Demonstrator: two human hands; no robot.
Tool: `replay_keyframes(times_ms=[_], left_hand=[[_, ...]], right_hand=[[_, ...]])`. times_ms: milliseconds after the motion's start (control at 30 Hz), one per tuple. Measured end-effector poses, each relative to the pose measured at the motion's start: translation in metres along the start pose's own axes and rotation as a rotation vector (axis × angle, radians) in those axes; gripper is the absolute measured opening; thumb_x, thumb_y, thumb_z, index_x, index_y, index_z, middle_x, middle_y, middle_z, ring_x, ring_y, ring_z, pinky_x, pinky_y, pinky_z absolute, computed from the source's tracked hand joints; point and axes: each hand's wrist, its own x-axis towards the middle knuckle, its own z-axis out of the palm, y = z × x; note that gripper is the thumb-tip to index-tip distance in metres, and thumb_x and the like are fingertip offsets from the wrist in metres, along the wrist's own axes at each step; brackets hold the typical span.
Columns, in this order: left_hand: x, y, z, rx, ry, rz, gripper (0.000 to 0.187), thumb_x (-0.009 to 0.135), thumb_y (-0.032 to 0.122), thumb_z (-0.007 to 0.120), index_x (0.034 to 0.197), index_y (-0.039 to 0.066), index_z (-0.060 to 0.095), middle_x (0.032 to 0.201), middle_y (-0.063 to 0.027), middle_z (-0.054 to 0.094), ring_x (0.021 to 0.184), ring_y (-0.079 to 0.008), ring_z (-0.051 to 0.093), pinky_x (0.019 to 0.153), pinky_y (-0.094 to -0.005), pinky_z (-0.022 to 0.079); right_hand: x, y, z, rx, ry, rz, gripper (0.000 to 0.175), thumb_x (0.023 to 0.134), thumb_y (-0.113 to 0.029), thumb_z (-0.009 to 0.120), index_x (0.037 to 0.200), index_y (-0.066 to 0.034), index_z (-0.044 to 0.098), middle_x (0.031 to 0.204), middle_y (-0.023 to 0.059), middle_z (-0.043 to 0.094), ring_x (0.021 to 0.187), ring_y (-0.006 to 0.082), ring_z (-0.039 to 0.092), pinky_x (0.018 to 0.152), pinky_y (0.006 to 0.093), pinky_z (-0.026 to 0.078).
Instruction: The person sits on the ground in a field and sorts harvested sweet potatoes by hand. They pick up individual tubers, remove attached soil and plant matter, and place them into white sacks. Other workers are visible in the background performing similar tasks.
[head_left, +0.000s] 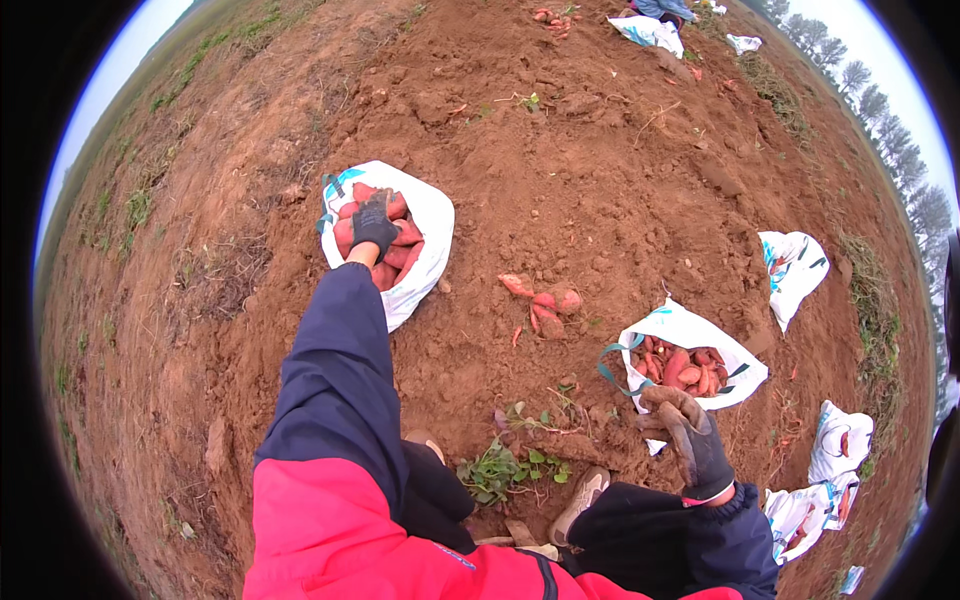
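My left hand (376, 221), in a dark, soil-stained work glove, reaches into a white woven sack (435, 217) and rests on large red sweet potatoes (382, 277); whether its fingers grip one is unclear. My right hand (686, 439), gloved and muddy, is raised with bent fingers just below a second white sack (742, 386) with teal handles. Smaller sweet potatoes (679, 366) fill that sack. Whether the right hand holds anything cannot be told. Between the two sacks a small cluster of sweet potatoes (546, 301) lies on the reddish soil.
Green sweet potato vines (491, 472) grow between my feet. More white sacks stand at the right, one (796, 271) beyond the second sack and several (840, 442) lower down. At the top, a person (664, 9) is beside another sack (649, 32) and a potato pile (553, 21).
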Motion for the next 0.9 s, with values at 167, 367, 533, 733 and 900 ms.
replay_keyframes(times_ms=[167,367,533,733,900], left_hand=[[0.010,0.047,-0.017,0.378,-0.572,-0.152,0.055,0.077,0.040,0.063,0.121,0.008,0.055,0.112,-0.0172,0.061,0.109,-0.0349,0.056,0.091,-0.0417,0.043],[0.008,0.096,-0.019,0.731,-0.747,-0.109,0.068,0.078,0.059,0.053,0.130,0.016,0.054,0.132,-0.0118,0.052,0.125,-0.0295,0.045,0.102,-0.0565,0.030],[-0.012,0.090,0.015,0.590,-0.302,-0.134,0.059,0.083,0.057,0.047,0.118,0.013,0.062,0.125,-0.0099,0.056,0.121,-0.0310,0.046,0.106,-0.0537,0.023],[0.006,0.063,0.042,0.452,-0.132,-0.125,0.044,0.085,0.050,0.049,0.098,0.013,0.069,0.100,-0.0106,0.065,0.103,-0.0310,0.057,0.086,-0.0498,0.041],[0.005,0.047,0.080,0.054,-0.103,-0.093,0.028,0.089,0.032,0.047,0.088,0.008,0.063,0.094,-0.0167,0.063,0.094,-0.0321,0.059,0.081,-0.0434,0.046]], right_hand=[[0.004,0.001,0.003,-0.043,-0.005,0.006,0.037,0.097,-0.025,0.046,0.123,0.0004,0.051,0.114,0.0105,0.059,0.095,0.0197,0.063,0.083,0.0311,0.050],[0.011,0.001,0.006,-0.065,0.011,0.030,0.036,0.097,-0.025,0.045,0.122,-0.0002,0.052,0.114,0.0096,0.059,0.094,0.0192,0.063,0.083,0.0309,0.050],[0.015,0.000,0.011,-0.083,-0.012,0.054,0.035,0.097,-0.025,0.046,0.121,-0.0017,0.053,0.112,0.0084,0.059,0.093,0.0178,0.063,0.082,0.0295,0.050],[0.019,0.002,0.013,-0.097,-0.020,0.082,0.034,0.098,-0.026,0.046,0.120,-0.0016,0.053,0.108,0.0067,0.059,0.092,0.0166,0.063,0.080,0.0278,0.051],[0.025,0.004,0.014,-0.071,-0.066,0.149,0.033,0.098,-0.026,0.047,0.119,-0.0013,0.053,0.109,0.0066,0.058,0.093,0.0167,0.063,0.080,0.0281,0.051]])
